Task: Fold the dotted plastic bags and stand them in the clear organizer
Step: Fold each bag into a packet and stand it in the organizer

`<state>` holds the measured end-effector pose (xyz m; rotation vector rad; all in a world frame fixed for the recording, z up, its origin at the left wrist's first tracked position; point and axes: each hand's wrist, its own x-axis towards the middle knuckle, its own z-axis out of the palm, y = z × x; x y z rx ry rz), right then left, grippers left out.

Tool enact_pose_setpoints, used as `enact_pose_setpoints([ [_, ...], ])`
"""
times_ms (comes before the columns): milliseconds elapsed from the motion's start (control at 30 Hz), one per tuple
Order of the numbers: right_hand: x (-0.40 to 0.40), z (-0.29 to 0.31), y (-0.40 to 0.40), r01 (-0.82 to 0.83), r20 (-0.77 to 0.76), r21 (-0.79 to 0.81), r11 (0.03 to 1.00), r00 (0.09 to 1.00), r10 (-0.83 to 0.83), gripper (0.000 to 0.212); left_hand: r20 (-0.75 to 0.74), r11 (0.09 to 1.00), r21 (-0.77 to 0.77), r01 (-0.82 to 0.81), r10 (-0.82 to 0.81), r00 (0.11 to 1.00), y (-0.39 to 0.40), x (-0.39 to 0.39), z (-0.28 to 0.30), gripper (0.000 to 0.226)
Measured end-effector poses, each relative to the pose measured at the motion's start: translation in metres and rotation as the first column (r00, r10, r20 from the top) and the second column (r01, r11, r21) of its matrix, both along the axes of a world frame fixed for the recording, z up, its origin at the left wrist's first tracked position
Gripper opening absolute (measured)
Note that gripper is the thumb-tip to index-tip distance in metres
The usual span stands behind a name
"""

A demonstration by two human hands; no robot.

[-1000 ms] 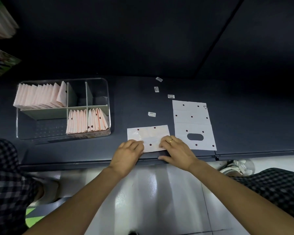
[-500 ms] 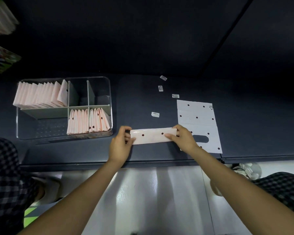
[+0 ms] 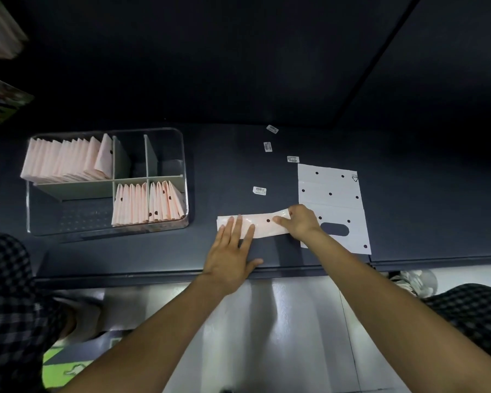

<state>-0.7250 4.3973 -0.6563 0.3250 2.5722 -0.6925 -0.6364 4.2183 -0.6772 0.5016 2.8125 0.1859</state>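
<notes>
A dotted plastic bag folded into a long narrow strip (image 3: 262, 223) lies on the dark table near its front edge. My left hand (image 3: 233, 251) lies flat with straight fingers pressing the strip's left half. My right hand (image 3: 299, 221) pinches the strip's right end, which curls up off the table. A flat unfolded dotted bag (image 3: 333, 194) with a handle cut-out lies just right of the strip, partly under my right wrist. The clear organizer (image 3: 182, 154) stands at the left, with several folded pink bags (image 3: 65, 160) upright in the back-left and front-right compartments.
Several small barcode stickers (image 3: 259, 190) lie scattered on the table behind the strip. The table's front edge (image 3: 153, 275) runs just below my left hand. Checked fabric shows at the left and right bottom corners.
The bag went from a half-folded rectangle to a narrow strip. My left hand moved from gripping the left end to lying flat on it; my right hand lifts the right end.
</notes>
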Motion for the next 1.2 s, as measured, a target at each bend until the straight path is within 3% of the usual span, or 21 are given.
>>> enact_pose_setpoints([
  [100, 0.005, 0.005, -0.004, 0.05, -0.036, -0.023, 0.998, 0.998, -0.051, 0.029, 0.006, 0.997, -0.067, 0.031, -0.03, 1.0, -0.005, 0.0, -0.003, 0.078],
  [167, 0.02, 0.009, -0.01, 0.067, -0.213, 0.047, 0.997, 0.975, -0.056, 0.032, 0.01, 0.996, -0.081, 0.036, -0.036, 0.999, -0.006, 0.0, -0.003, 0.08],
  [267, 0.047, 0.009, -0.027, -0.146, -0.539, 0.176, 0.974, 0.813, 0.219, 0.039, 0.013, 0.995, -0.09, 0.031, -0.03, 0.999, -0.003, 0.0, -0.002, 0.081],
  [367, 0.065, -0.001, -0.04, -0.551, -0.426, 0.21, 0.808, 0.692, 0.583, 0.051, 0.034, 0.995, -0.09, 0.03, -0.027, 0.999, -0.003, 0.0, -0.002, 0.08],
  [433, 0.069, -0.012, -0.038, -0.641, -0.281, 0.192, 0.743, 0.69, 0.667, 0.06, 0.029, 0.997, -0.074, 0.024, -0.022, 0.999, -0.003, 0.0, -0.002, 0.08],
  [667, 0.056, -0.016, 0.002, -0.524, -0.2, 0.214, 0.824, 0.803, 0.562, 0.067, -0.006, 0.993, -0.092, 0.068, -0.069, 0.998, -0.007, 0.0, -0.003, 0.075],
  [867, 0.029, 0.007, 0.008, -0.337, -0.291, 0.135, 0.932, 0.885, 0.362, 0.038, -0.001, 0.996, -0.044, 0.074, -0.074, 0.997, -0.011, -0.002, 0.0, 0.072],
  [1000, 0.026, 0.016, 0.003, -0.37, -0.19, 0.192, 0.909, 0.894, 0.405, 0.022, -0.071, 0.998, -0.006, 0.068, -0.068, 0.995, -0.017, -0.006, 0.01, 0.067],
  [1100, 0.042, 0.013, -0.002, -0.304, -0.115, 0.17, 0.937, 0.938, 0.326, 0.01, -0.097, 0.979, 0.019, 0.201, -0.199, 0.975, -0.019, -0.004, 0.012, 0.074],
  [1200, 0.062, 0.01, -0.008, -0.213, -0.079, 0.126, 0.969, 0.971, 0.224, 0.014, -0.05, 0.96, 0.01, 0.281, -0.28, 0.959, -0.022, 0.004, 0.008, 0.086],
])
